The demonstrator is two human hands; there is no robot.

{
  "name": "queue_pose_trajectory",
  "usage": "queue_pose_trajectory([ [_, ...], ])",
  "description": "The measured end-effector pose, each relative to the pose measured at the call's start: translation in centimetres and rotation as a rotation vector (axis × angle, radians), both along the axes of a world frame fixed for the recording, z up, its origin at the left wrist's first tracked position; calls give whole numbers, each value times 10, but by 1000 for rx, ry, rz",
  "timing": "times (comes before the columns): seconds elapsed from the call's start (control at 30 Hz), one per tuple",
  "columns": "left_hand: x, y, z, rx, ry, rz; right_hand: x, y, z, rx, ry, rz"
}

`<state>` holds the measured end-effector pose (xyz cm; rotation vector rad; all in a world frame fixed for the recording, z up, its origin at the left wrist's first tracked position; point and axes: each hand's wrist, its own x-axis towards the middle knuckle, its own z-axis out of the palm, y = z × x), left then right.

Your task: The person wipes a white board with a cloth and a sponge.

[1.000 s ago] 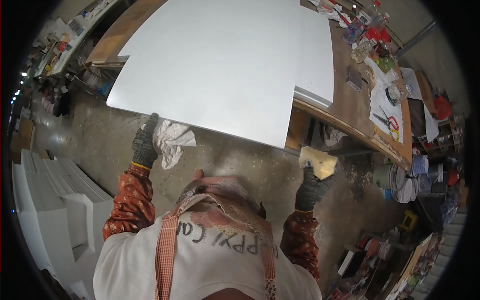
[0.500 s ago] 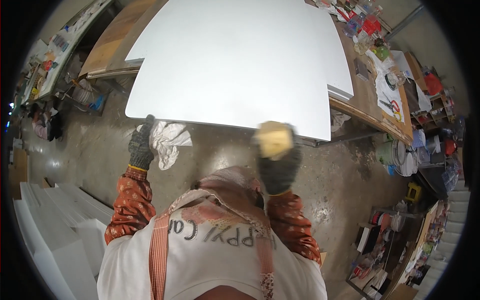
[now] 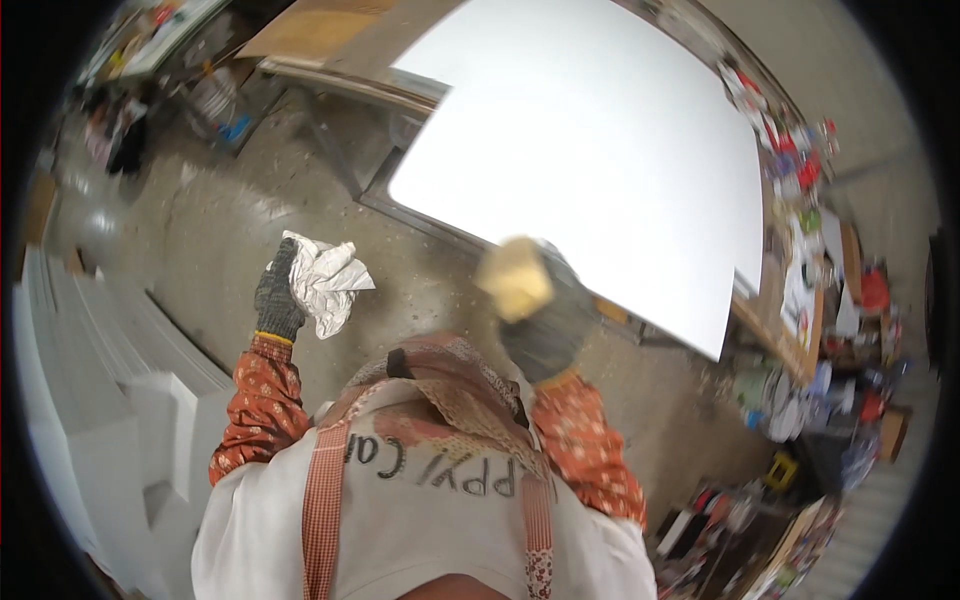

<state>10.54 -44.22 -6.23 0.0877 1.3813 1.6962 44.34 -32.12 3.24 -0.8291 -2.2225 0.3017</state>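
1. Fingers of the gloved left hand [image 3: 280,292] curled around a crumpled white wad [image 3: 328,282], above the floor [image 3: 225,190].
2. The blurred, gloved right hand [image 3: 552,322] gripped a yellow sponge [image 3: 520,282] by the front edge of a white panel [image 3: 600,150]; contact could not be told.
3. That panel lay on a wooden table [image 3: 335,28], overhanging its front.
4. Pale boards [image 3: 85,370] stood at far left.
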Motion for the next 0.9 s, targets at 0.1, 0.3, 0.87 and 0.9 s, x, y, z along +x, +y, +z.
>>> queue_pose_trajectory([
  [0.1,-41,-28,-80,-86,398,-130,17,-18,6,-198,217,-283],
  [0.3,-31,-33,-130,-141,677,-234,-105,6,34,-277,-92,191],
  [0.87,-11,81,-3,-29,1357,-496,162,-3,-28,-129,560,-514],
  [0.9,-9,104,15,-29,1183,-657,180,-4,-28,-78,413,-519],
])
